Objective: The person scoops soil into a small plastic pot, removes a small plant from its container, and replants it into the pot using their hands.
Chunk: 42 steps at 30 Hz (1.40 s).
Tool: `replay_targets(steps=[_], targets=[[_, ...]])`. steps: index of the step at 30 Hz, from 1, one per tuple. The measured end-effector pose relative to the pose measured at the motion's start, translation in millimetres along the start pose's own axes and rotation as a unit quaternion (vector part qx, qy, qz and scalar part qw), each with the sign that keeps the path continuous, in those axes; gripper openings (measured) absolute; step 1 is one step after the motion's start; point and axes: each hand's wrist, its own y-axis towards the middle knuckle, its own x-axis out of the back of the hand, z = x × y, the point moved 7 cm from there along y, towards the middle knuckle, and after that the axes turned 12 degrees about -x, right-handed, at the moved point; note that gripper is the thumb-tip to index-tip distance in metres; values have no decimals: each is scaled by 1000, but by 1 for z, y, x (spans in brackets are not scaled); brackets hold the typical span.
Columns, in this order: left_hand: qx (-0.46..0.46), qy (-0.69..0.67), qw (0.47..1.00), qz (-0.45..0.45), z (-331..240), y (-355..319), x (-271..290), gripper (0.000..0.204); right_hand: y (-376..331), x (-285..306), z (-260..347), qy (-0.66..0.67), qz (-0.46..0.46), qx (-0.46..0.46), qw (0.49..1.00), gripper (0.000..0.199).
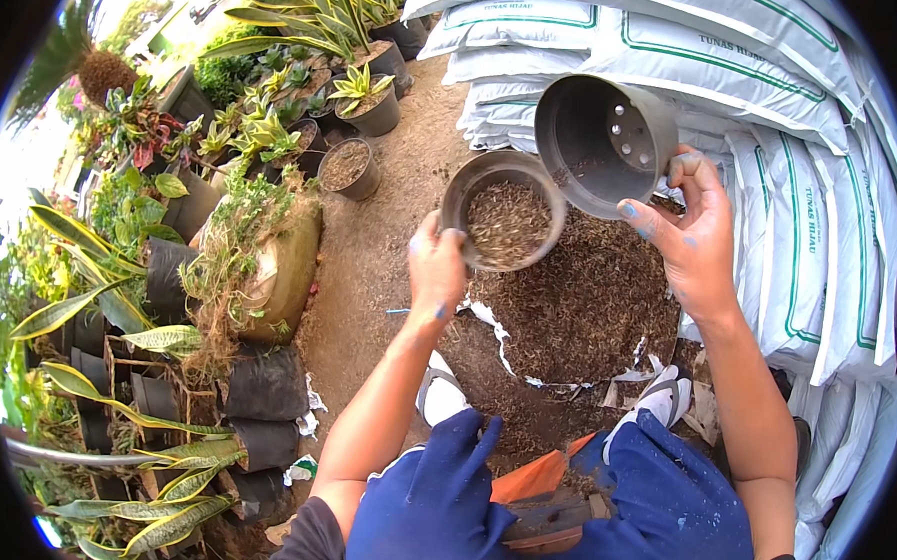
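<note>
White sacks (776, 114) are stacked at the right, beside a brown husk pile (577, 306) on the ground. Above the pile, right hand (692, 241) fingers grip a tilted empty black pot (600, 136); left hand (435, 264) fingers grip a husk-filled pot (506, 222) touching it.

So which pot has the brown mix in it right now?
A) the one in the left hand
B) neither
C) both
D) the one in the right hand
A: the pot in the left hand is filled with brown mix, while the right hand tilts an empty black pot, its drain holes showing.
</note>
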Motion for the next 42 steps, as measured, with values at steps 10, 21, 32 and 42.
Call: replay_targets(steps=[10,21,32,42], targets=[[122,59,973,-186,147,-5,128,36,-28,-18,-39,-108,78,-98,986,43],[42,404,880,-248,82,-3,100,91,-14,14,-38,-235,31,-54,970,47],[-366,358,803,307,37,-75,-82,95,-48,34,-44,-462,-26,25,886,79],[-356,341,822,286,55,-82,-98,80,-50,7,-54,-526,25,109,843,72]])
